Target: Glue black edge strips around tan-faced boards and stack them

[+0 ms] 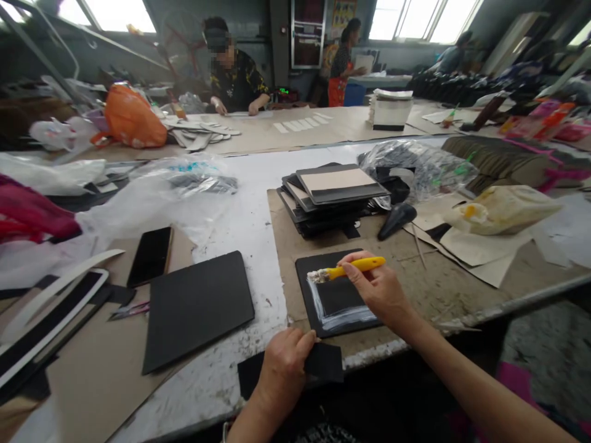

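My right hand (pixel 378 289) is closed around a yellow-handled brush (pixel 344 269), whose white-coated bristles touch the upper left corner of a small black panel (pixel 339 298) lying on brown cardboard (pixel 295 246). White glue streaks run along the panel's left and lower edges. My left hand (pixel 284 363) rests closed on a black piece (pixel 325 363) at the table's front edge, thumb pressing its top. A larger black sheet (pixel 196 307) lies to the left.
A stack of black and tan panels (pixel 332 194) stands behind the work spot, beside a plastic bag (pixel 415 163). A phone (pixel 150 255) lies left. Clear plastic, red cloth and strips crowd the left side. One person sits at the far table; others stand behind.
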Demonstrator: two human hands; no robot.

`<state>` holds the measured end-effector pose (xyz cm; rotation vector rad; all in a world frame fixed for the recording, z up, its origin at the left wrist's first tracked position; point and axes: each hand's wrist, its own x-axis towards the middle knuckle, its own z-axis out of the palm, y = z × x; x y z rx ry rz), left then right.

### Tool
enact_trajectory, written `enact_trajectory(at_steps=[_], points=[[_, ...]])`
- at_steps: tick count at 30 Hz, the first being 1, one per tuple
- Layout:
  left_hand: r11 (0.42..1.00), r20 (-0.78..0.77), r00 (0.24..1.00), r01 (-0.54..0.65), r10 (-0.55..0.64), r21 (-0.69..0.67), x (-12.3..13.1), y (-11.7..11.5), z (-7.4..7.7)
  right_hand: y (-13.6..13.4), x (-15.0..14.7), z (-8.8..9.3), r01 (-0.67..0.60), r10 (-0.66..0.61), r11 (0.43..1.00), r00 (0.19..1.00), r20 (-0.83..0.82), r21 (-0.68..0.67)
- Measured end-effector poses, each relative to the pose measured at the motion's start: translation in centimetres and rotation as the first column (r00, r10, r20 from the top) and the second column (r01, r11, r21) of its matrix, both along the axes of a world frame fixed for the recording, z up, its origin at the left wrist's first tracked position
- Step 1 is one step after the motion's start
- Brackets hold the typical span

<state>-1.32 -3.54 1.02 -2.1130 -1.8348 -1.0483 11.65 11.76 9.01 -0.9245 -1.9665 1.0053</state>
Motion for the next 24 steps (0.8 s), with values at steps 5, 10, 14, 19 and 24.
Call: enact_trajectory(at_steps=[5, 10, 14, 19, 24], points=[[1.0, 0.018, 1.0, 0.007, -0.007, -0.009, 0.0, 0.0, 0.2, -1.0, -0.4, -0.3, -0.053, 0.05, 0.998, 0.994, 0.095, 0.021], [0.999, 0.019, 1.0, 0.011, -0.01, -0.038, 0.0, 0.0, 0.0, -2.3, 0.6, 1.3, -0.013, 0.019, 0.999, 0.986, 0.168, -0.036], [0.999, 0.024, 1.0, 0.019, -0.019, -0.027, 0.0, -0.1, -0.2, -1.1, -0.8, 1.0, 0.002, -0.005, 0.999, 0.996, 0.088, 0.038], [0.999, 0.039, 0.999, 0.024, -0.023, -0.029, -0.1, -0.1, 0.0, -2.1, 0.4, 0.1, -0.027, 0.02, 0.999, 0.987, 0.16, 0.038], [0.999, 0.027, 0.999, 0.021, -0.02, -0.026, -0.1, 0.0, 0.4, -5.4, 3.1, 0.3, 0.03, -0.014, 0.994, 0.989, 0.147, -0.107]])
